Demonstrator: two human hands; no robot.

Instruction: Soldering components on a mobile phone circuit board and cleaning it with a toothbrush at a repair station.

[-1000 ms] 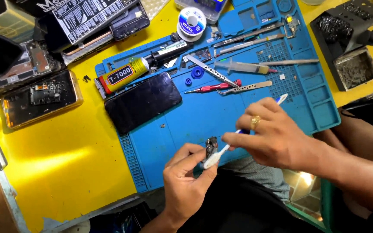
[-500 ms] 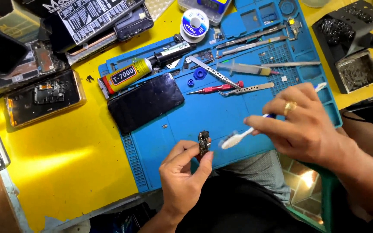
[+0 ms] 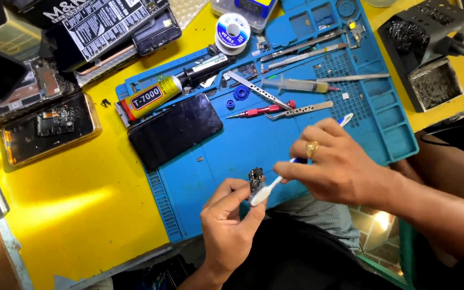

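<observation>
The left hand (image 3: 226,225) pinched a small dark part (image 3: 255,180) between thumb and fingers, just over the near edge of the blue mat (image 3: 210,177). The right hand (image 3: 334,161) was closed around a white toothbrush (image 3: 261,193), and its head touched the part. Farther on the mat lay a black phone (image 3: 175,130), a red screwdriver (image 3: 261,111), tweezers (image 3: 256,88), a syringe (image 3: 296,85) and a yellow glue tube (image 3: 151,98). The desk (image 3: 81,198) was yellow.

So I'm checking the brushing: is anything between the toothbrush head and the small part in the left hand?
Nothing visible. The toothbrush head lies right against the small dark part, pinched in the left hand; the right hand holds the handle.
</observation>
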